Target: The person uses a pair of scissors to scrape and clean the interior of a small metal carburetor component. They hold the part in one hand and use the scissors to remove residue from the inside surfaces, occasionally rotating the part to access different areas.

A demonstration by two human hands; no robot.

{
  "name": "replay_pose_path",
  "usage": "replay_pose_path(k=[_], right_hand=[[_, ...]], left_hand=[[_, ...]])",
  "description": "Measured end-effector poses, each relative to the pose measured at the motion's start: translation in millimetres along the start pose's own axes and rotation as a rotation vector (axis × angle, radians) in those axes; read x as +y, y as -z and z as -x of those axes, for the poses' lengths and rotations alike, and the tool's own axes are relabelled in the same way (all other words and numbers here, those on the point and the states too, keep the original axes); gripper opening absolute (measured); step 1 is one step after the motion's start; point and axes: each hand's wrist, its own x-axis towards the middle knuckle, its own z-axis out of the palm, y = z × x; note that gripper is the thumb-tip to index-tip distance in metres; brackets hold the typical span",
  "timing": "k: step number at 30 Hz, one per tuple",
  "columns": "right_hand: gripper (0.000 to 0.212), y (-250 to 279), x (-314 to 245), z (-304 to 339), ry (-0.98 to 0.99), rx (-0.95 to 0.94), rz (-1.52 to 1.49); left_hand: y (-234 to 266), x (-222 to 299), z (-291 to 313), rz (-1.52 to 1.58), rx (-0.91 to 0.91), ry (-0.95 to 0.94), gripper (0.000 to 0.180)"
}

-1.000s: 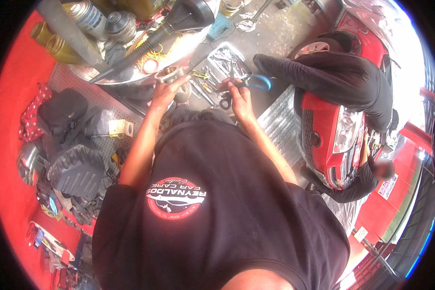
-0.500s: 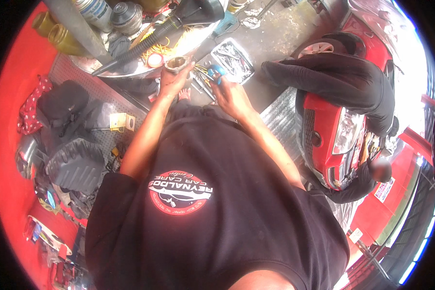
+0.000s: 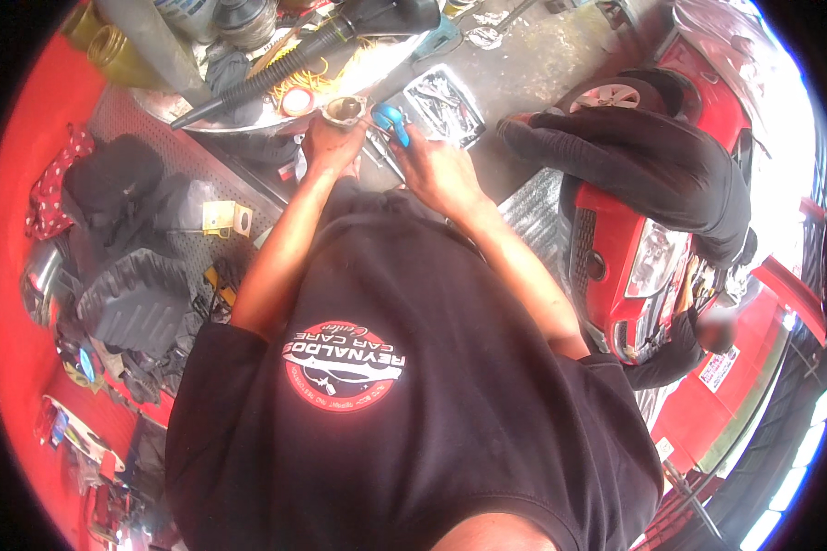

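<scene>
My left hand (image 3: 331, 149) is closed around a round, light-metal part with a hollow, brownish middle (image 3: 345, 109), its open side turned up. Close by on the right, my right hand (image 3: 439, 173) grips a blue-handled tool (image 3: 391, 120). A thin dark piece seems to reach from the blue handle toward the metal part; whether it touches the rim I cannot tell. My fingers hide much of the tool, so its exact kind does not show. Below the hands, several long metal tools (image 3: 383, 154) lie near the floor.
Beyond my hands stands a cluttered table with a black funnel and ribbed hose (image 3: 289, 81), yellow cord (image 3: 305, 78) and a round red-and-white container (image 3: 296, 101). A tray of tools (image 3: 446, 106) sits right of them. Another person (image 3: 652, 165) leans over a red car (image 3: 616, 248).
The blue-handled tool has swung left and tilted, coming closer to the metal part. My left fingers have shifted lower around that part. The view has moved slightly.
</scene>
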Motion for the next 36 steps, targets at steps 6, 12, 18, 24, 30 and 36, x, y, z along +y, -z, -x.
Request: replay_pose_path(k=[6,12,18,24,30,36], right_hand=[[0.015,1,10,-11,0.067,0.014,0.160],[0.023,-2,15,-17,0.025,-0.023,0.153],[0.023,-24,44,-28,-0.025,0.010,0.184],[0.026,-11,36,-11,-0.193,0.015,-0.096],[0.025,-4,17,-4,-0.054,-0.017,-0.095],[0.020,-17,20,-25,-0.005,0.068,0.037]], left_hand=[[12,18,4,-0.093,-0.083,0.088,0.054],[21,34,11,-0.077,-0.124,0.145,0.047],[-5,-5,-5,0.101,-0.075,-0.044,0.048],[-11,-26,-16,0.134,-0.062,-0.142,0.042],[-16,-27,-14,0.205,-0.026,-0.113,0.041],[-2,1,-3,0.235,-0.090,-0.007,0.033]])
